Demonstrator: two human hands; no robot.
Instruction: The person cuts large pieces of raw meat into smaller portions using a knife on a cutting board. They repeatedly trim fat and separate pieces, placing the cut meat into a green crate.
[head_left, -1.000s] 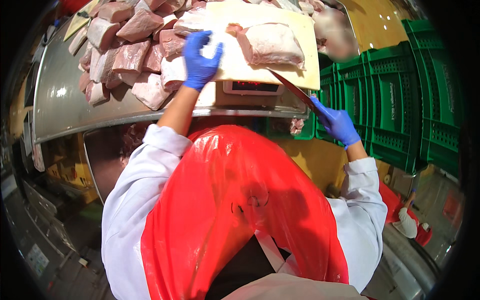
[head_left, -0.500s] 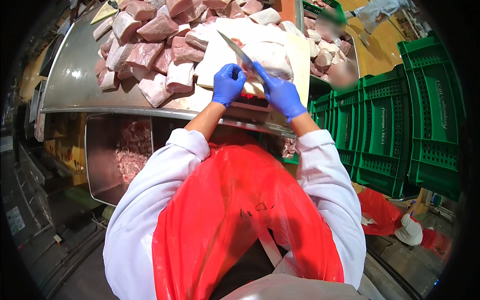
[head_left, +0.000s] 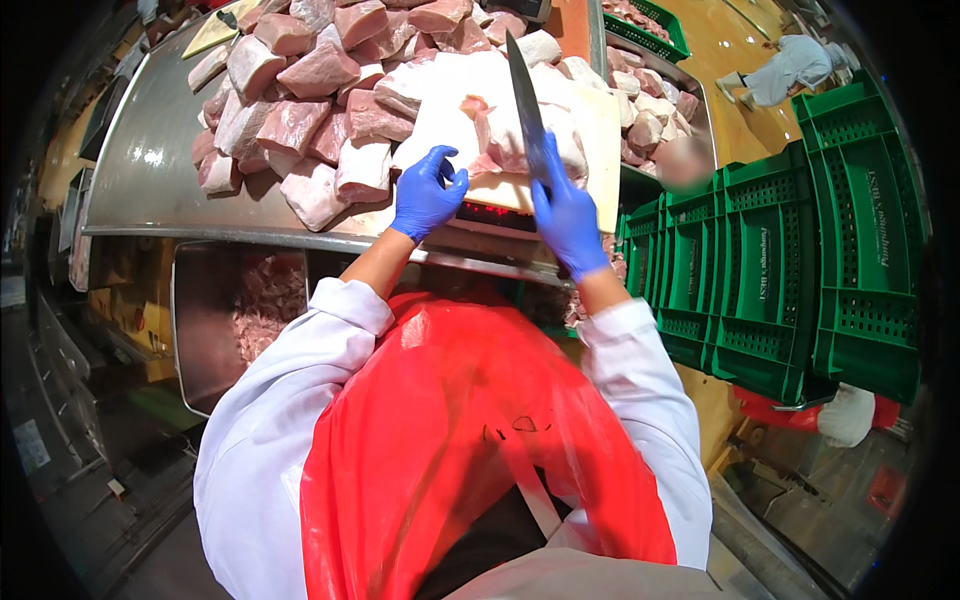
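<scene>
My right hand (head_left: 568, 225), in a blue glove, is closed around the handle of a knife (head_left: 524, 95). Its long blade points away from me, over a large pale pink piece of meat (head_left: 562, 136). That piece lies on a white cutting board (head_left: 604, 150). Left of it, at the board's near edge, is my blue-gloved left hand (head_left: 428, 196). Its fingers are loosely curled and apart, with nothing seen in them. A red lit display (head_left: 495, 214) shows just under the board's near edge.
Many cut meat blocks (head_left: 290, 125) are heaped on the steel table (head_left: 150, 150) to the left. Further meat fills a bin (head_left: 648, 130) at far right. Green crates (head_left: 760, 250) stand to my right. Below the table's edge sits a metal tub (head_left: 205, 330) holding meat scraps.
The knife has swung from slanting left to pointing nearly straight away from me. My left hand has drawn left and slightly nearer, its fingers loosening. My right hand has come slightly nearer.
</scene>
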